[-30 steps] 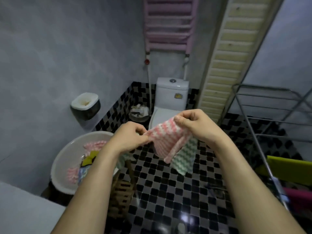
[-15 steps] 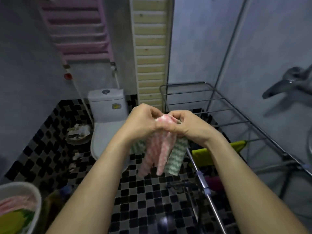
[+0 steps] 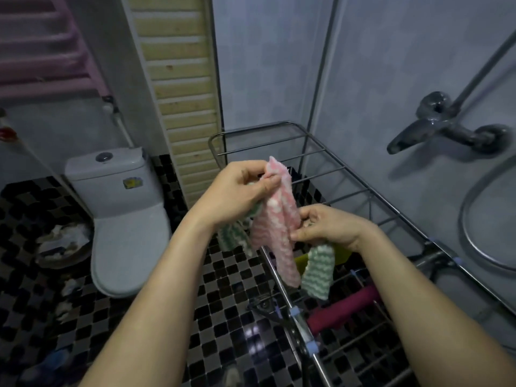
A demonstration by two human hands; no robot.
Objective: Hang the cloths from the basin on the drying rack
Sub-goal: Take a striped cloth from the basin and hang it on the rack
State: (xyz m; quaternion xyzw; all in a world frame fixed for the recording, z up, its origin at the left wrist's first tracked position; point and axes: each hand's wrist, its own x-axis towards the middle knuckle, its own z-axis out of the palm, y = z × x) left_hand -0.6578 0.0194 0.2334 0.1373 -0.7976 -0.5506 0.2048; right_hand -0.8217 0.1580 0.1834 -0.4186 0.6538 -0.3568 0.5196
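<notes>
- The left hand (image 3: 240, 191) pinched the pink cloth (image 3: 276, 227) at its top.
- The right hand (image 3: 326, 227) gripped it lower, above the drying rack (image 3: 312, 174).

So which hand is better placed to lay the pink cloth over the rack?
Probably the right hand: it grips the pink cloth low, directly above the drying rack rails; the left hand is farther from them.
</notes>
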